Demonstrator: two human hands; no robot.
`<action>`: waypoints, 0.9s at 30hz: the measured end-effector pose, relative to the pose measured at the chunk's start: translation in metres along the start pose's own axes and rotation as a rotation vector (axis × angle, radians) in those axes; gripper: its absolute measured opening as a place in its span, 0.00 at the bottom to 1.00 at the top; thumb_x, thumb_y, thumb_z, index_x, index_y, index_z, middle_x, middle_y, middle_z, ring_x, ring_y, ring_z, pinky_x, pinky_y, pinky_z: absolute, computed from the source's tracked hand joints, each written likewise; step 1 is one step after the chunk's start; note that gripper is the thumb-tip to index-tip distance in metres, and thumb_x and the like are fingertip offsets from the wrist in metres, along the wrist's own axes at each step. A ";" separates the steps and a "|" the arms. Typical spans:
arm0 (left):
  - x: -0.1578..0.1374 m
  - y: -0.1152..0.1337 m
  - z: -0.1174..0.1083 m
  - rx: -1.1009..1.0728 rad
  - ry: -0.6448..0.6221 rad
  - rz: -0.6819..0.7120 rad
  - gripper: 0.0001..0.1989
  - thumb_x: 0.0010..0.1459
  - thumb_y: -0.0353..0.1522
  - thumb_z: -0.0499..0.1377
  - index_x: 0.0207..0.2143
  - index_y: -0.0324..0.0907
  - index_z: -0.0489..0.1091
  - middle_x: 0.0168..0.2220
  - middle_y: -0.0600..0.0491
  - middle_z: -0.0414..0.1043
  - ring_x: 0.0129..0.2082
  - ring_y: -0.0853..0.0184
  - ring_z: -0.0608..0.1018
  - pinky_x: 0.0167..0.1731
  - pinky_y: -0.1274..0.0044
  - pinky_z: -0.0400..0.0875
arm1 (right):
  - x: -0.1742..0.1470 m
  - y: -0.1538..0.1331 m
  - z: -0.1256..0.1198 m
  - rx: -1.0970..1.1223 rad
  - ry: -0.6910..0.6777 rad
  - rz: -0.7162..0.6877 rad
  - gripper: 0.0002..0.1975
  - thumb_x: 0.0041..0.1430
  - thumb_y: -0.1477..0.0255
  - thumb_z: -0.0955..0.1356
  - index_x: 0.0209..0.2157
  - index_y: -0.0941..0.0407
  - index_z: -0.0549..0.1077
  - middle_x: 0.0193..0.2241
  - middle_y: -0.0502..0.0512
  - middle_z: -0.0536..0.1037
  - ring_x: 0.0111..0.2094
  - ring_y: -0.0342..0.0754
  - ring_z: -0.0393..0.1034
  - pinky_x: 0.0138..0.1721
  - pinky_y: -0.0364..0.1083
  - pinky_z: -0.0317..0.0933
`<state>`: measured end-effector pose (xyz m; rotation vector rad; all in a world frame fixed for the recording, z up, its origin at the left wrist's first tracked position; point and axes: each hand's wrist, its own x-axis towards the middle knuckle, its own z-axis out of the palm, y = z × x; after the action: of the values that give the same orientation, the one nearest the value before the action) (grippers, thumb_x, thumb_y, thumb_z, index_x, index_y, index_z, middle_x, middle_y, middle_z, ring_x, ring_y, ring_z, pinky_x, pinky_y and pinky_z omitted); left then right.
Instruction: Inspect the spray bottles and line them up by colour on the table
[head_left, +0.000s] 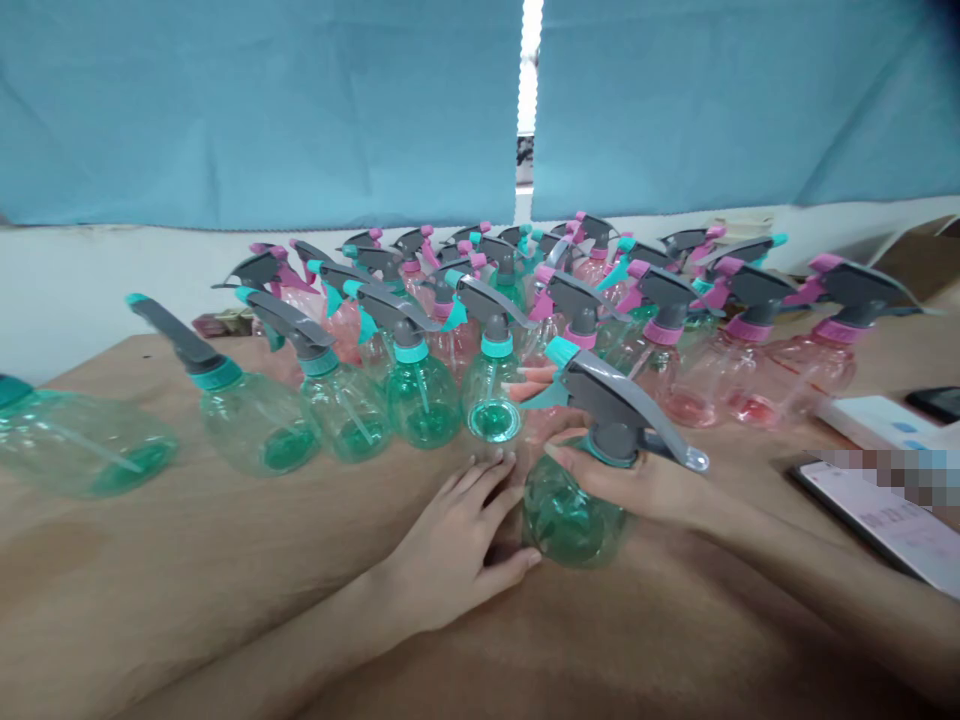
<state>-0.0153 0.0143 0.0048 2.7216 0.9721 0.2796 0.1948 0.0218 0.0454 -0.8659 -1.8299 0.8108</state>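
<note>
A green spray bottle (574,515) with a grey trigger head and teal nozzle stands out in front of the others, tilted slightly. My right hand (637,485) is wrapped round its neck, just under the trigger head. My left hand (469,535) lies palm down with fingers spread, close to the left side of this bottle; whether its thumb touches the bottle I cannot tell. Just beyond my left fingertips is another green spray bottle (491,400), with a similar one (424,400) to its left.
Rows of green and pink spray bottles (757,370) fill the back of the brown wooden table (225,570). A phone (885,515) and a white box (874,420) lie at the right. Behind hangs a blue curtain (300,110).
</note>
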 end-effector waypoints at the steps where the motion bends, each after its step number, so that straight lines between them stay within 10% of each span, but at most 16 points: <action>1: 0.000 0.000 0.000 0.001 -0.003 0.000 0.29 0.63 0.45 0.55 0.61 0.41 0.58 0.64 0.44 0.55 0.64 0.53 0.57 0.59 0.60 0.54 | 0.000 0.000 0.000 -0.011 0.002 0.010 0.13 0.57 0.74 0.66 0.44 0.47 0.70 0.36 0.52 0.76 0.35 0.49 0.75 0.32 0.47 0.72; 8: 0.001 0.001 -0.001 0.030 -0.022 -0.004 0.29 0.62 0.44 0.56 0.60 0.36 0.60 0.64 0.42 0.55 0.64 0.54 0.56 0.60 0.61 0.53 | 0.003 -0.001 -0.001 0.017 -0.025 -0.033 0.08 0.56 0.77 0.65 0.31 0.50 0.73 0.35 0.50 0.77 0.36 0.47 0.74 0.39 0.48 0.71; 27: 0.001 -0.001 0.000 0.039 0.004 0.025 0.29 0.62 0.44 0.56 0.60 0.37 0.59 0.64 0.42 0.54 0.64 0.54 0.55 0.60 0.62 0.53 | 0.001 -0.006 -0.003 0.030 -0.076 0.041 0.09 0.55 0.80 0.64 0.31 0.52 0.72 0.35 0.49 0.78 0.41 0.46 0.74 0.44 0.45 0.69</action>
<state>-0.0150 0.0155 0.0044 2.7714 0.9546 0.2734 0.1963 0.0201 0.0519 -0.8668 -1.8666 0.9061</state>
